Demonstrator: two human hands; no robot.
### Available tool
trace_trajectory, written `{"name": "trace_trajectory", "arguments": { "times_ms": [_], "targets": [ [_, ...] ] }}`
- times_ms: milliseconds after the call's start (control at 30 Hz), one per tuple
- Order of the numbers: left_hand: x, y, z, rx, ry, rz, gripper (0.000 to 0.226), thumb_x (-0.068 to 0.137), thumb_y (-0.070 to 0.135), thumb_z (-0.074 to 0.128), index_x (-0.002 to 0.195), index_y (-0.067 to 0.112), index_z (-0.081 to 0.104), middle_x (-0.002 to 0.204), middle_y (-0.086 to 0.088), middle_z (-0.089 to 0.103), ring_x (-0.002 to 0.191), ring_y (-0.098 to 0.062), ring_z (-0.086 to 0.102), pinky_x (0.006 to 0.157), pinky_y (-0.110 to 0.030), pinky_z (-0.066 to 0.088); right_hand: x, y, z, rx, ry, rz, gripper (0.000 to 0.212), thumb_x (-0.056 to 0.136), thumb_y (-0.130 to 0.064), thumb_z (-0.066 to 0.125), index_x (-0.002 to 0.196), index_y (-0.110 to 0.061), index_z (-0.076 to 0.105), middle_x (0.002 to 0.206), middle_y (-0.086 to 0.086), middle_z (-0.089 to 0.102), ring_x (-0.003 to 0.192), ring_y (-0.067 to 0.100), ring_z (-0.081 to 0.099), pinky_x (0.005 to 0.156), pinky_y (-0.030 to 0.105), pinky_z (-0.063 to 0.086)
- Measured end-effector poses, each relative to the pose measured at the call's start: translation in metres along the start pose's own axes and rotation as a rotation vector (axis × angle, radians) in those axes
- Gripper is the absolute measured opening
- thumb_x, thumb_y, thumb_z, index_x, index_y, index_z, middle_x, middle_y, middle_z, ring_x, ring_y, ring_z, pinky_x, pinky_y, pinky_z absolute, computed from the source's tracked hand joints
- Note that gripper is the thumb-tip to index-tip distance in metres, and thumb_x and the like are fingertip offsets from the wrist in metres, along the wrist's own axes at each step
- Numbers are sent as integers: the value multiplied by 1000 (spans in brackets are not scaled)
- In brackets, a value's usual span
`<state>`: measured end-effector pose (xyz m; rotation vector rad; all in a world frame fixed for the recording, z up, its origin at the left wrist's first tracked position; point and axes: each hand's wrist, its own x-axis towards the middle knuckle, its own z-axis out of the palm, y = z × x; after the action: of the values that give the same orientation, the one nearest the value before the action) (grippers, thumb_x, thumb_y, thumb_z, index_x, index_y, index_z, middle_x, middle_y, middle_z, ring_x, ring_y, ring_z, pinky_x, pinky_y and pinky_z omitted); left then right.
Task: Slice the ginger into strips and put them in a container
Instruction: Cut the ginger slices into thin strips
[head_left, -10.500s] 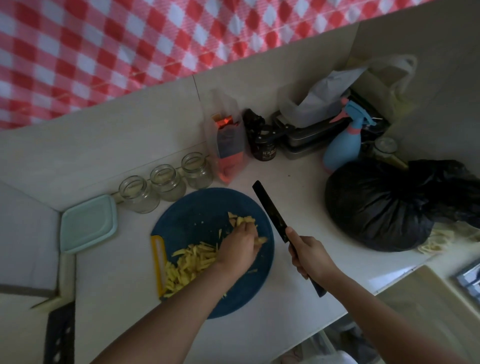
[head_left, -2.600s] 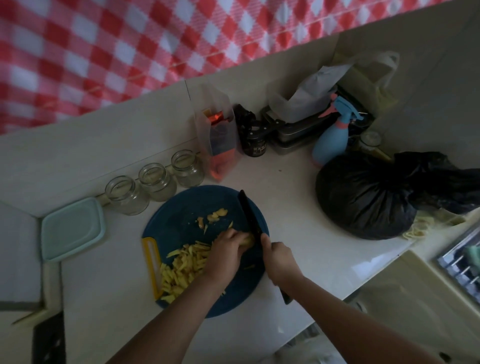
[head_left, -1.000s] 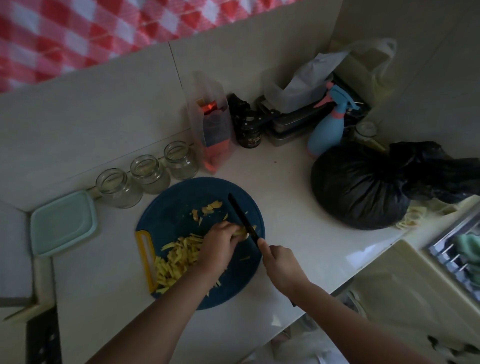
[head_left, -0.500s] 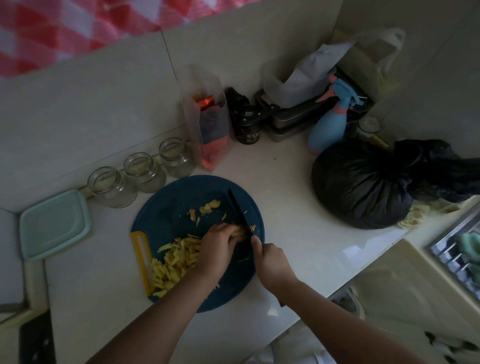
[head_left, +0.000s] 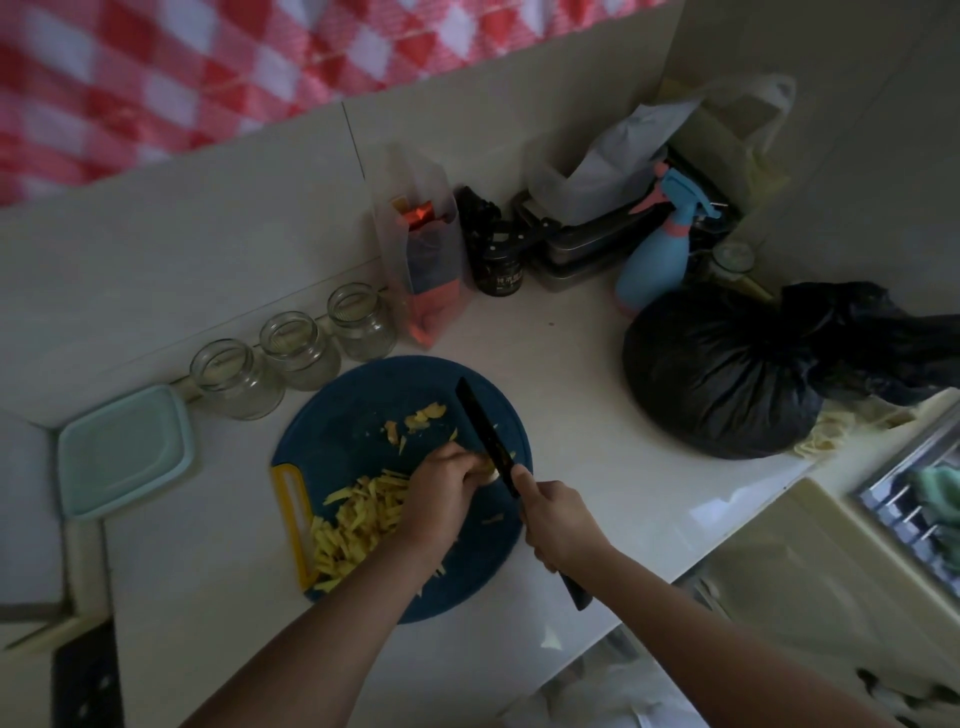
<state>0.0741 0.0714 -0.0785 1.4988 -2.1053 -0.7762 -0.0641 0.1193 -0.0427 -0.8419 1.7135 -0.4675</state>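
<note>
Black knife (head_left: 483, 431) gripped in R hand (head_left: 556, 525), L hand (head_left: 441, 488) curled on ginger piece (head_left: 489, 471), cut strips (head_left: 358, 525) on blue board (head_left: 353, 405)

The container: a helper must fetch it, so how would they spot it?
Find the round blue board on the counter. Three glass jars line the wall behind it; the container sits past their left end. It alone is flat, squarish and pale teal.

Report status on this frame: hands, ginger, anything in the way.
Left hand pins ginger piece on blue board; right hand grips knife, blade at the piece. Strips piled on board, glass jars empty. Nothing blocking the cut.
</note>
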Motion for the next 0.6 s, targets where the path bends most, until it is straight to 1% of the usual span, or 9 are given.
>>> {"name": "trace_trajectory", "arguments": {
  "times_ms": [100,200,233,333,367,433,500,567,600],
  "targets": [
    [-1,0,0,13,4,0,17,86,11,67,101,9,73,98,-4,67,95,-16,63,81,-16,43,-2,4,5,-116,47,-79,57,99,-54,28,71,-10,49,67,7,51,56,17,48,59,32,42],
    [-2,1,1,18,19,-5,16,86,10,66,100,9,74,98,-5,68,94,-17,63,79,-15,40,-4,7,12,-208,67,-124,57,100,-52,24,69,-10,48,66,5,50,58,15,47,57,27,38],
    [-1,1,2,13,25,-9,16,86,10,67,100,9,74,98,-5,68,94,-17,63,79,-15,40,-3,7,13,-208,64,-116,57,100,-52,23,69,-12,48,66,4,50,58,15,47,58,27,39],
    [0,0,2,-2,32,-1,15,84,8,69,98,9,75,95,-5,69,90,-16,64,77,-16,42,4,7,12,-142,40,-59,54,100,-53,24,71,-13,48,68,5,53,60,18,52,63,35,48],
    [0,-1,2,0,35,5,16,83,7,69,97,9,75,94,-5,70,88,-16,65,76,-17,43,5,7,12,-144,40,-52,54,100,-53,24,71,-13,48,68,5,53,60,18,52,63,34,47],
    [1,-3,3,2,36,6,16,83,6,69,98,8,75,93,-6,70,87,-18,65,75,-18,45,8,9,14,-188,59,-68,55,100,-53,23,70,-14,48,68,4,53,59,16,51,59,29,43],
    [1,-3,4,0,31,-5,17,84,5,68,100,8,74,96,-7,70,89,-18,66,77,-20,47,9,9,16,-196,78,-80,56,100,-53,22,70,-14,50,69,4,54,60,16,52,57,28,41],
    [1,-4,3,-7,24,-6,20,83,4,69,103,7,73,98,-8,69,91,-19,65,80,-20,47,12,9,15,-107,82,-51,57,99,-55,24,73,-13,52,68,5,55,58,18,53,55,29,44],
    [2,-4,2,0,20,-5,22,83,4,69,105,6,72,99,-9,67,92,-19,64,81,-19,45,13,8,14,-51,80,-27,56,99,-56,25,74,-12,51,66,5,53,54,18,53,52,29,45]
  ]
}}
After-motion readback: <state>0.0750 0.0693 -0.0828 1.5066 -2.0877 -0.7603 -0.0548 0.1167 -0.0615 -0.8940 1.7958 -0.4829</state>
